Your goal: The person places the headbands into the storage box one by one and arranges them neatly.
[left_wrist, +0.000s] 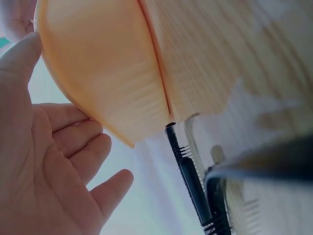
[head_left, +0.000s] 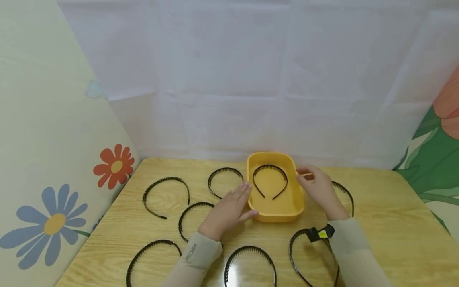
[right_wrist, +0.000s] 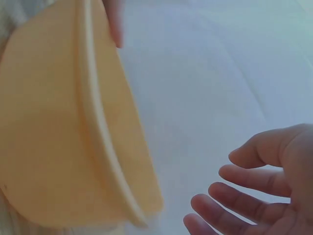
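A yellow plastic bin (head_left: 277, 218) stands on the table with one black toothed headband (head_left: 269, 166) lying inside it. My left hand (head_left: 229, 211) is at the bin's left side, its fingers extended and touching the rim; the thumb reaches toward the near corner. In the left wrist view, straight fingertips lie along the edge of the bin (left_wrist: 102, 68). On the opposite side, my right hand (head_left: 317, 189) is beside the right rim. The right wrist view has that hand (right_wrist: 259, 191) with loosely bent fingers, a gap separating them from the bin (right_wrist: 44, 117), and nothing held.
Several more black headbands lie about the wooden table (head_left: 387, 223): one at the left (head_left: 170, 178), one in front (head_left: 251, 247), and another partly behind the right wrist (head_left: 352, 199). White cloth (head_left: 222, 79) hangs behind; flowered panels (head_left: 36, 131) flank the table.
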`<state>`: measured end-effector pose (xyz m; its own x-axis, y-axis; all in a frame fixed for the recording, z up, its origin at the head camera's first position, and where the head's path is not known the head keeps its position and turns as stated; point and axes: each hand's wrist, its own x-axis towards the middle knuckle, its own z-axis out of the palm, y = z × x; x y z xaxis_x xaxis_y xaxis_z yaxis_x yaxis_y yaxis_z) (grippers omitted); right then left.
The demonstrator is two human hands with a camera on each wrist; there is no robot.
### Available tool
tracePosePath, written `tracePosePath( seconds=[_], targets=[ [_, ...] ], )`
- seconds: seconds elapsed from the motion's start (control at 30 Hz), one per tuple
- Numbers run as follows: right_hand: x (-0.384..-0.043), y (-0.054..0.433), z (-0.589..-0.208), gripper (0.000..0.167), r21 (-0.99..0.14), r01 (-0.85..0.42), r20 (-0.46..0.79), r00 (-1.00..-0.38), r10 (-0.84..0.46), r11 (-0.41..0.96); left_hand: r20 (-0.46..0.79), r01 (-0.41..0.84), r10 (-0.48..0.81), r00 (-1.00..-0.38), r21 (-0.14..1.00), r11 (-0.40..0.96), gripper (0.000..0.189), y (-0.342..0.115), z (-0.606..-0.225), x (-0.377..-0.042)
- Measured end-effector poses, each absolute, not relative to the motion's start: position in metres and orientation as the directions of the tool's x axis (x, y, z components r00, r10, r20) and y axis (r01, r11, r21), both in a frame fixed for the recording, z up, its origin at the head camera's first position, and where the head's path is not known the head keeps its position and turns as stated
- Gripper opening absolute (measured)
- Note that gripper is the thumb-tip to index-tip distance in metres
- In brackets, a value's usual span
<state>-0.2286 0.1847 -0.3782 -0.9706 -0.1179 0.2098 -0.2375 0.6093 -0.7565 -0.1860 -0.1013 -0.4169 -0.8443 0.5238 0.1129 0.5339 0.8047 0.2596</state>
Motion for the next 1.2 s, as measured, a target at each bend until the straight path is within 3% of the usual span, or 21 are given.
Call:
tracePosePath(
  seconds=[0.53, 1.2],
  targets=[
    [-0.212, 0.246, -0.382, 0.032, -0.683, -0.243, 0.365, -0.930, 0.034, 0.689, 0.121, 0.537, 0.526, -0.842, 0.274, 0.798, 0.084, -0.098, -0.420, -0.188],
    [-0.219, 0.303, -0.398, 0.043, -0.625, -0.040, 0.209, -0.971, 0.117, 0.779, 0.112, 0.536, 0.527, -0.842, 0.272, 0.799, 0.084, -0.102, -0.419, -0.189]
  ],
)
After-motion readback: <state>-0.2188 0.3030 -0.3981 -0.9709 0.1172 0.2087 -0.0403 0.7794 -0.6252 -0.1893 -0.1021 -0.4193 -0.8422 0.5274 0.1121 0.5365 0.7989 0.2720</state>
